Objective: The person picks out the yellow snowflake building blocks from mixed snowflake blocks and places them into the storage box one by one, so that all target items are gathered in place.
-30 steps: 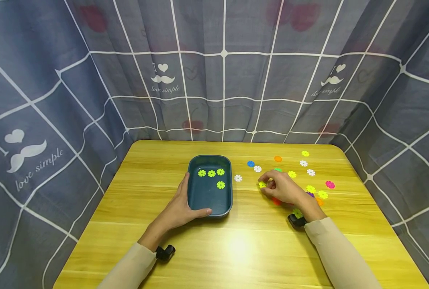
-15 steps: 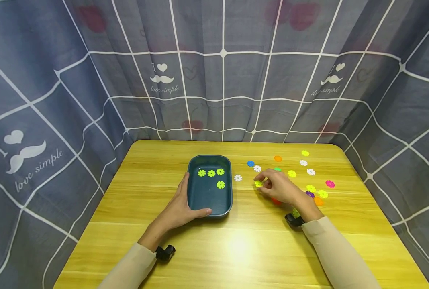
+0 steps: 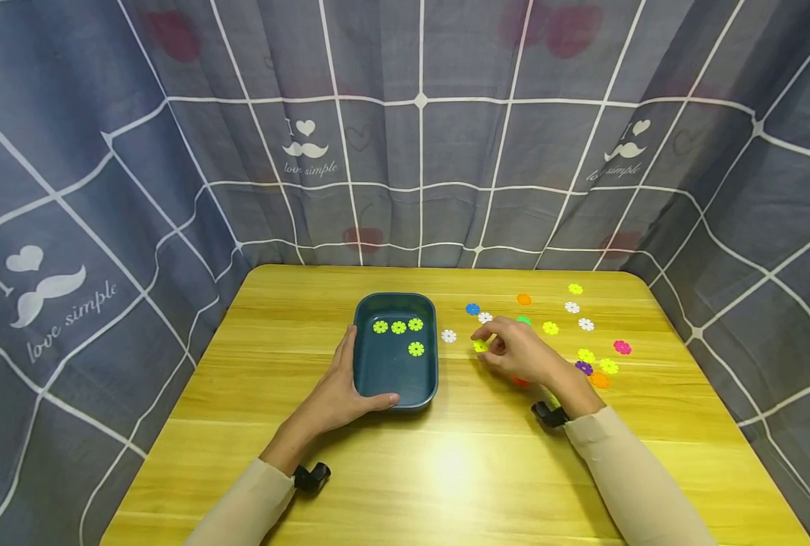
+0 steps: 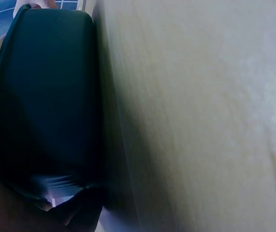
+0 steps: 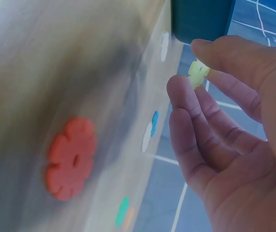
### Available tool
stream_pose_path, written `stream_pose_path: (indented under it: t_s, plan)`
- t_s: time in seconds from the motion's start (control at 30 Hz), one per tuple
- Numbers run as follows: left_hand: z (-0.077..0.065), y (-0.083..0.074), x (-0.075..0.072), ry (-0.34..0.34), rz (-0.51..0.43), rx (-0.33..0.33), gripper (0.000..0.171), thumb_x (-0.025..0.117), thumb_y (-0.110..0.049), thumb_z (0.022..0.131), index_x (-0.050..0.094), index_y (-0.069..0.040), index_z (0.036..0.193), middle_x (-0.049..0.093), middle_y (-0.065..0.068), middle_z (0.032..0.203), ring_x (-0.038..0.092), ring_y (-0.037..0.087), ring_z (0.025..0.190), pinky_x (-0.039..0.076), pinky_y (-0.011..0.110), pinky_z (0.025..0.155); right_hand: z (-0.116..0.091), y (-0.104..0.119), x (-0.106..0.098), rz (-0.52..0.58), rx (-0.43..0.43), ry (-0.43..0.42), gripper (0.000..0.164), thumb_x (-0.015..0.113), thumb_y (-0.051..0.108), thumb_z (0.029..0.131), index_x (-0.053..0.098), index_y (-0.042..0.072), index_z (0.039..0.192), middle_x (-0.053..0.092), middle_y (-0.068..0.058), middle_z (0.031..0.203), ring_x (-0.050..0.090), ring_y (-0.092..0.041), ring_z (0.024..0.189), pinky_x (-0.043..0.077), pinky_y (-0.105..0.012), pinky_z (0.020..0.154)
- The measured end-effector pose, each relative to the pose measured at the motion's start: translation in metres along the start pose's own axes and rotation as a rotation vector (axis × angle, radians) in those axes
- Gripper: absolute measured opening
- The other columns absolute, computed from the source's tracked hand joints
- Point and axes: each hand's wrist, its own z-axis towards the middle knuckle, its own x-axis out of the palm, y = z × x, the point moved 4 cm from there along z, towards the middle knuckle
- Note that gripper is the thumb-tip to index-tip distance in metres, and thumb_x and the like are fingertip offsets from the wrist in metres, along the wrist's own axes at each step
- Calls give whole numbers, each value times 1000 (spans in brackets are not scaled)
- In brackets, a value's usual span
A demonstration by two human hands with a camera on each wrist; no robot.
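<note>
A dark teal tray (image 3: 386, 373) sits at mid-table, and several yellow-green flower-shaped plastic discs (image 3: 398, 327) lie in it. My left hand (image 3: 333, 394) holds the tray at its near left corner, thumb on the near rim and fingers along the left wall. In the left wrist view the tray's outer wall (image 4: 46, 96) hides much of that hand. Right of the tray, my right hand (image 3: 524, 353) pinches one yellow flower-shaped disc (image 5: 198, 73) between thumb and index finger, raised off the table in the right wrist view. Its other fingers are loosely bent.
Flower-shaped discs are scattered at the right of the wooden table (image 3: 275, 318): a white disc (image 3: 449, 336) beside the tray, a blue disc (image 3: 472, 309), a pink disc (image 3: 622, 347), a purple disc (image 3: 584, 368), and a red disc (image 5: 73, 159) under my right hand. A grid-patterned curtain (image 3: 384, 212) surrounds the table.
My right hand has moved a little left toward the tray with the yellow flower-shaped disc between its fingers. My left hand and the tray have stayed in place.
</note>
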Motion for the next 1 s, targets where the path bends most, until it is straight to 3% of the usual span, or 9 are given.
stream_pose_path:
  t_s: [0.63, 1.0]
  plan:
    - [1, 1, 0, -5, 7, 9, 158, 98, -74, 83, -12, -31, 188, -9, 1, 199, 21, 48, 182, 37, 77, 137, 16, 25, 2, -4, -27, 40, 29, 91, 6, 101, 82, 7, 129, 82, -10, 128, 79, -15, 96, 70, -34, 85]
    - [1, 2, 0, -5, -3, 9, 158, 98, -74, 83, -12, -30, 188, -10, 1, 199, 19, 47, 183, 36, 77, 137, 27, 39, 3, -48, -91, 32, 33, 90, 12, 103, 82, 5, 134, 82, -11, 132, 82, -18, 99, 72, -46, 91]
